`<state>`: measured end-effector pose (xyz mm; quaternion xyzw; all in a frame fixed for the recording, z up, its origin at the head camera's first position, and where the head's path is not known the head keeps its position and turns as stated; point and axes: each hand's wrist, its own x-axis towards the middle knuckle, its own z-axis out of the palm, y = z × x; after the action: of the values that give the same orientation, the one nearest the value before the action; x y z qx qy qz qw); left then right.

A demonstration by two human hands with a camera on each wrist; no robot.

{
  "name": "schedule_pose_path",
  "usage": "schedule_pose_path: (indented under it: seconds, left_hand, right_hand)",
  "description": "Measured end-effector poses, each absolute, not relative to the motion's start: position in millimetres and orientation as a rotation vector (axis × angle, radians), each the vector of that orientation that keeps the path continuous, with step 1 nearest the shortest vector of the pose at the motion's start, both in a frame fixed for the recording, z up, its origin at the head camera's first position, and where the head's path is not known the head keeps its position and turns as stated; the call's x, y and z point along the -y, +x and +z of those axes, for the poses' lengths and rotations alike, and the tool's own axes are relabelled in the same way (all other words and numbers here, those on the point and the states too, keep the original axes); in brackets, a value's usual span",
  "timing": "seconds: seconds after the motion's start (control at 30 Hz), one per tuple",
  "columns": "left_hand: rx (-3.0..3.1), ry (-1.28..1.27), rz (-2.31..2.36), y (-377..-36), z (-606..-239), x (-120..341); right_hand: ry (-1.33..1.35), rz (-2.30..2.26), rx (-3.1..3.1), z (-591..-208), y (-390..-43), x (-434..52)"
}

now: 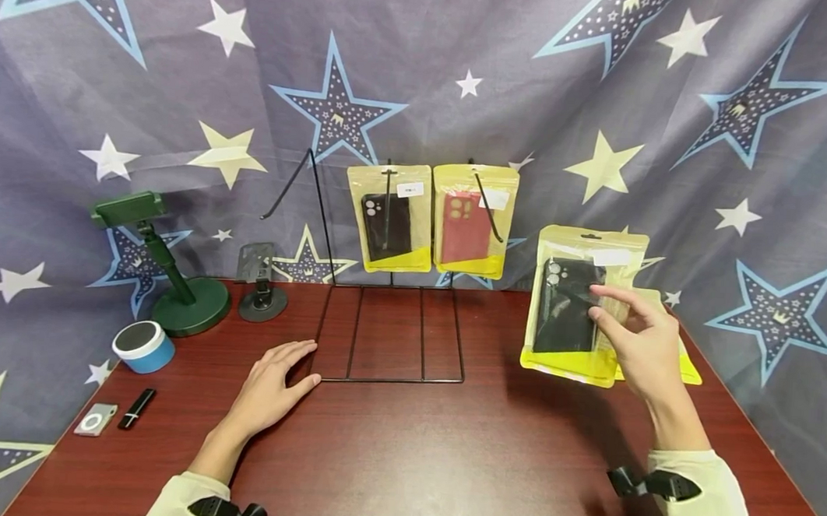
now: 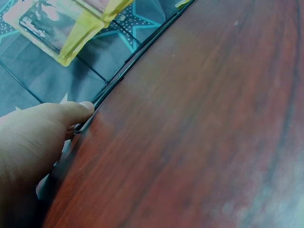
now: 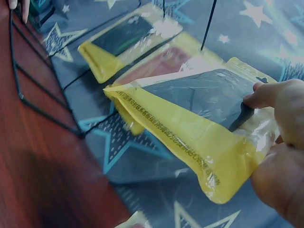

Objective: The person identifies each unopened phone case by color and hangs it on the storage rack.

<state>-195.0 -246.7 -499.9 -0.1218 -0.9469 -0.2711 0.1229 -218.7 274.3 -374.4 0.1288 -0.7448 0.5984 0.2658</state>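
Observation:
My right hand pinches the right side of a clear yellow-bottomed pouch with a black phone case inside. The pouch is upright above the table's right side; its hang hole faces up. In the right wrist view, the thumb presses on the pouch front. My left hand rests at the front left corner of a black wire display rack, its fingers extended and thumb touching the wire. Two similar pouches hang on the rack's hooks, one with a black case, one with a red case.
The rack's left hook carries nothing. Behind the right hand lies another yellow pouch. On the left stand a green phone stand, a small black stand, a blue-white round speaker, a silver clip player and a black stick.

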Motion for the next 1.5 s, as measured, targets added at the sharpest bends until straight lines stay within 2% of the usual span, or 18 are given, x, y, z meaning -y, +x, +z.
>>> schedule_pose_path:
  seconds: [0.37,0.6,0.77,1.07,1.5]
  left_hand:
    - [2.776,-0.349,-0.798,-194.3,-498.3,246.1]
    - [2.772,-0.35,-0.795,-194.5,-498.6,246.8]
    - [2.767,-0.356,-0.792,-194.3,-499.4,245.5]
    - [2.774,-0.354,-0.796,-193.2,-497.8,245.1]
    - [2.778,-0.342,-0.792,-194.5,-498.9,245.6]
  right_hand:
    - [0.556,1.677,1.793,-342.7,-184.2,-260.6]
    - [0.781,1.668,1.716,-341.3,-173.1,-234.5]
    - [0.832,1.609,1.778,-346.4,-169.0,-211.8]
    - [0.966,1.604,1.863,-351.2,-171.2,-166.6]
    - [0.966,1.759,1.95,-357.4,-186.1,-111.0]
